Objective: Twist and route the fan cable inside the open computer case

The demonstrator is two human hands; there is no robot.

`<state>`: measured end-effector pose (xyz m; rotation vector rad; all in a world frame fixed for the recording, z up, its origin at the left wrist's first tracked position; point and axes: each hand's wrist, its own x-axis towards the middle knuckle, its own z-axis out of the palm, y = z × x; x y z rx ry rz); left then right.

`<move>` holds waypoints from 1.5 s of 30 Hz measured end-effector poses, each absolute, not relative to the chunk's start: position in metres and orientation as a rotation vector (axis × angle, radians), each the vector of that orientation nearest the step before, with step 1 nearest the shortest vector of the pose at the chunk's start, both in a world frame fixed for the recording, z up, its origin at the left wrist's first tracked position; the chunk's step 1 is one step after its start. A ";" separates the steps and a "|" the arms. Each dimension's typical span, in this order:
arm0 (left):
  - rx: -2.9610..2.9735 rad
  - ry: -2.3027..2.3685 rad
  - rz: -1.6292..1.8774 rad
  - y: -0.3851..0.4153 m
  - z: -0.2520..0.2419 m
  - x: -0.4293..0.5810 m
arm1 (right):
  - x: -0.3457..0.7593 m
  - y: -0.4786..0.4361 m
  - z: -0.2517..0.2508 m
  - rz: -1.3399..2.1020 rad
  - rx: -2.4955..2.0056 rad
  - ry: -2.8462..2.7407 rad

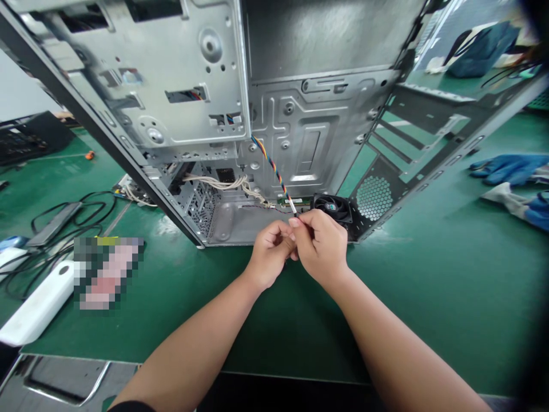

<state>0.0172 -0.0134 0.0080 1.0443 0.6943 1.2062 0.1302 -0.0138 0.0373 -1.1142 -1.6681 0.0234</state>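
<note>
In front of me an open metal computer case point(278, 114) stands on the green table. A twisted multicoloured cable point(274, 166) runs down from the drive cage point(180, 74) and ends in a white-sleeved section. My right hand point(321, 243) pinches the cable's lower end between thumb and fingers. Against it, my left hand point(272, 252) is closed with its fingertips at the same cable end. The connector itself is hidden by my fingers. Just behind my right hand, a black cooling fan point(332, 207) sits at the bottom of the case.
Pale wires point(227, 183) lie inside the case, near its floor. At left are a white power strip point(38, 303), black cords and a blurred-out item point(109, 274). Blue gloves point(510, 169) lie at right, and a dark bag point(482, 51) stands farther back.
</note>
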 end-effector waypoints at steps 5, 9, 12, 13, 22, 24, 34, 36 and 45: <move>1.096 0.732 1.284 -0.012 0.007 0.017 | 0.130 -0.014 0.037 -0.042 -1.144 -1.613; 1.110 0.724 1.294 -0.013 0.006 0.017 | 0.130 -0.013 0.036 -0.066 -1.140 -1.594; 1.104 0.709 1.272 -0.013 0.007 0.016 | 0.130 -0.013 0.035 -0.063 -1.117 -1.609; 1.098 0.700 1.254 -0.014 0.007 0.016 | 0.130 -0.013 0.035 -0.054 -1.113 -1.619; 0.951 0.602 1.102 -0.012 0.007 0.015 | 0.130 -0.014 0.037 0.037 -1.086 -1.665; 0.958 0.632 1.119 -0.012 0.007 0.015 | 0.130 -0.014 0.037 0.031 -1.092 -1.648; 0.972 0.705 1.200 -0.014 0.010 0.015 | 0.128 -0.015 0.035 -0.048 -1.072 -1.636; 0.980 0.713 1.170 -0.014 0.010 0.015 | 0.127 -0.015 0.035 -0.043 -1.076 -1.660; 1.014 0.690 1.112 -0.011 0.008 0.013 | 0.123 -0.015 0.035 -0.024 -1.129 -1.674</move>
